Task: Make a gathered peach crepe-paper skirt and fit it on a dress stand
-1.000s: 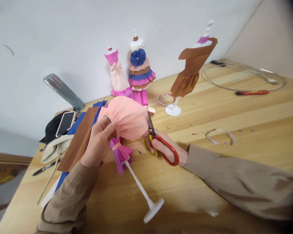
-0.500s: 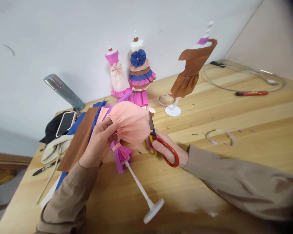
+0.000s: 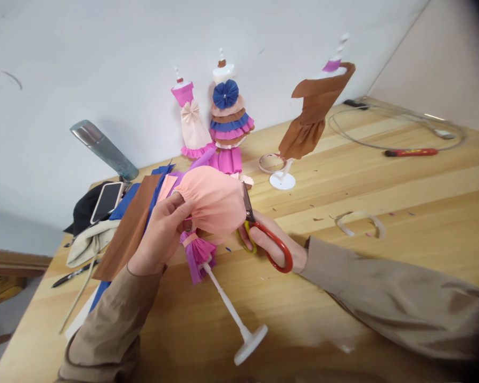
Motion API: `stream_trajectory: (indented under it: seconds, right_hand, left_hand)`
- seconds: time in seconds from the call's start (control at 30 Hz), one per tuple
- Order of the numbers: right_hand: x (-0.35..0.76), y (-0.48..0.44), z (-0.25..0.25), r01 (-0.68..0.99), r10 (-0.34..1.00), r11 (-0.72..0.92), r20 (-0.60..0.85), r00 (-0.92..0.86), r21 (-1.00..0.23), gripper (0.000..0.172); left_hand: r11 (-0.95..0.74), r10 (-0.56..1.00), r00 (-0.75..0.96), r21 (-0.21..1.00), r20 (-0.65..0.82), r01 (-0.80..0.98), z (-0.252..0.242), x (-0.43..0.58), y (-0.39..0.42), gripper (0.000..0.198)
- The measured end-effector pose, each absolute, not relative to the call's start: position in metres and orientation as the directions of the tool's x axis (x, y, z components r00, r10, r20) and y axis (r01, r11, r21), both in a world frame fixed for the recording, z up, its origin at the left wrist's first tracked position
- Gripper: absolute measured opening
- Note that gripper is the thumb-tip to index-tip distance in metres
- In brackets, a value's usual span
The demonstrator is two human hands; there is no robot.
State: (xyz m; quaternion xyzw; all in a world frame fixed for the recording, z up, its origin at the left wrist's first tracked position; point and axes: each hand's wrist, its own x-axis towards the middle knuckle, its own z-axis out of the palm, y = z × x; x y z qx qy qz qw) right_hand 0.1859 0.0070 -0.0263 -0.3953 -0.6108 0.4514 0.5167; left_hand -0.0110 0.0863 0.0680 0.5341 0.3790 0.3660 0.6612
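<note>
My left hand [image 3: 159, 236] is closed on the gathered edge of a peach crepe-paper skirt [image 3: 213, 198]. The skirt sits on a small mannequin tilted over the table, with a magenta ruffle [image 3: 198, 254] below it and a white stand [image 3: 239, 324] whose round foot points towards me. My right hand [image 3: 269, 242] grips red and yellow scissors [image 3: 263, 236]. Their blades [image 3: 246, 203] touch the right edge of the peach paper.
At the back of the wooden table [image 3: 343, 298] stand three dressed mannequins: pink [image 3: 191, 119], layered blue and pink [image 3: 228, 119], brown [image 3: 313, 114]. Brown and blue paper sheets [image 3: 130, 229], a phone [image 3: 107, 201] and a bag lie left. Tape rings [image 3: 361, 221], a cable and a red tool [image 3: 411, 152] lie right.
The peach skirt has dropped slightly and turned in my left hand. The scissors stay at its right edge, barely moved.
</note>
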Motion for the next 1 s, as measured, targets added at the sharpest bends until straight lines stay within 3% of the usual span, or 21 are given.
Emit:
stream_trajectory:
  seconds: [0.67,1.0]
  right_hand:
    - [0.1814,0.005,-0.0307,-0.075,0.978,0.185,0.191,-0.088,-0.98,0.051]
    - [0.1772,0.0018,-0.0257,-0.132,0.99,0.097,0.11,-0.091,-0.986,0.051]
  left_hand:
    - [0.145,0.893,0.441,0.985,-0.089,-0.093,0.0678,-0.0109,0.0857,0.017]
    - [-0.003,0.91,0.413,0.998,0.032,-0.069,0.0606,-0.0168,0.0939,0.019]
